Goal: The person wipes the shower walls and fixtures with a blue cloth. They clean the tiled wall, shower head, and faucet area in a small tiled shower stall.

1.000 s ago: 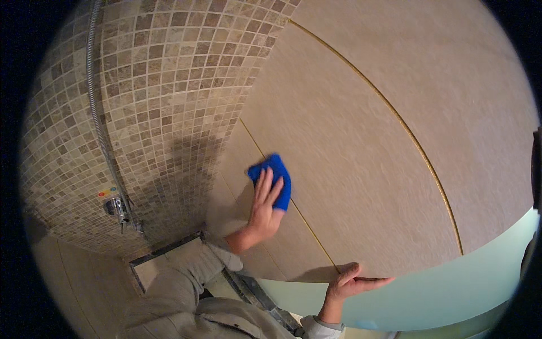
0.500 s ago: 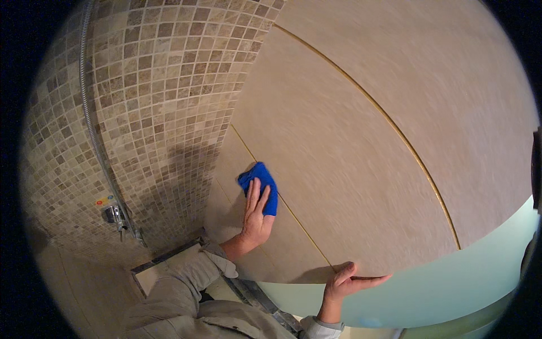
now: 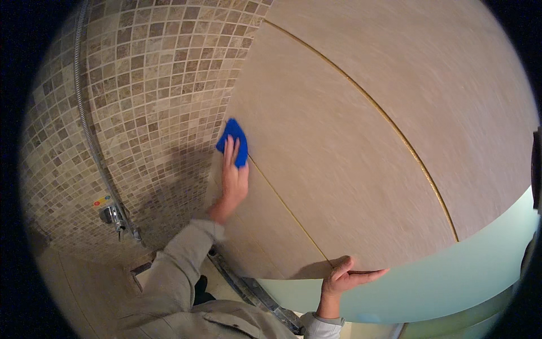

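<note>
My left hand (image 3: 233, 179) reaches up with a folded blue cloth (image 3: 232, 143) under its fingers, pressed flat against the beige wall panel (image 3: 327, 130). The cloth covers the upper end of a thin gold joint line (image 3: 289, 209), close to the corner where the panel meets the mosaic wall. Lower down, at the panel's edge, my right hand (image 3: 341, 280) rests with its fingers stretched out and its thumb up. Nothing shows in that hand. It sits by the lower end of the same gold line.
Small brown and cream mosaic tiles (image 3: 164, 73) cover the wall on the left. A metal shower hose (image 3: 84, 118) hangs there above a chrome mixer tap (image 3: 113, 216). A thicker gold strip (image 3: 389, 120) crosses the panel. Pale green glass (image 3: 406, 294) lies beyond its edge.
My left hand has slid the blue cloth up and left along the gold line to the mosaic corner, the arm stretching out further. My right hand has stayed at the panel's edge.
</note>
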`<state>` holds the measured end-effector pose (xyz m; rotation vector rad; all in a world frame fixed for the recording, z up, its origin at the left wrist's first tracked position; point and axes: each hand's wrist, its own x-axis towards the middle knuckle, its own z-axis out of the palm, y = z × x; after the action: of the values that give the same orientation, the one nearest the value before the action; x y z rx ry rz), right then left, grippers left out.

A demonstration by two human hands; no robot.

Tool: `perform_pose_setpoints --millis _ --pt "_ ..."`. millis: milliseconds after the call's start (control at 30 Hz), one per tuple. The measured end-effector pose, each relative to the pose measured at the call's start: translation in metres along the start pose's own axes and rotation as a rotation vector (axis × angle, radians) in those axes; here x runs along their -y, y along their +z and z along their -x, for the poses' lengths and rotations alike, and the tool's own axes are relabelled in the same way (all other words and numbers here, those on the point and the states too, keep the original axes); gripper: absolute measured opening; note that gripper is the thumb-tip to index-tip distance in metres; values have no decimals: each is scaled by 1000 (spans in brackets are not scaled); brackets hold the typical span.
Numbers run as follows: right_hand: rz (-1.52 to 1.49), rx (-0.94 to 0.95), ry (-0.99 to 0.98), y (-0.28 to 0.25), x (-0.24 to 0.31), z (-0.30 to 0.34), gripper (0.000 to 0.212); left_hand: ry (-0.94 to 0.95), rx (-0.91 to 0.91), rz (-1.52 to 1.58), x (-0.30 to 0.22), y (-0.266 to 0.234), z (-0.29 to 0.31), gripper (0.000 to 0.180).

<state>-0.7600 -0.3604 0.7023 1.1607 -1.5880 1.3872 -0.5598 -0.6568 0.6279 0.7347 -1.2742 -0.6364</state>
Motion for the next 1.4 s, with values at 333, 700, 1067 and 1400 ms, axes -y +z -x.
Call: perform_pose_setpoints --millis 333,700,1067,1400 --pt "-66 18 24 -5 -8 2 92 500 256 -208 -83 25 31 76" --pt "-118 33 60 -2 -7 4 95 57 154 -49 -39 19 101 63" --pt "-96 55 85 -7 -9 4 95 290 97 -16 -108 36 1 66" --pt "-90 51 86 -4 -16 12 98 337 333 -242 -67 26 163 66"
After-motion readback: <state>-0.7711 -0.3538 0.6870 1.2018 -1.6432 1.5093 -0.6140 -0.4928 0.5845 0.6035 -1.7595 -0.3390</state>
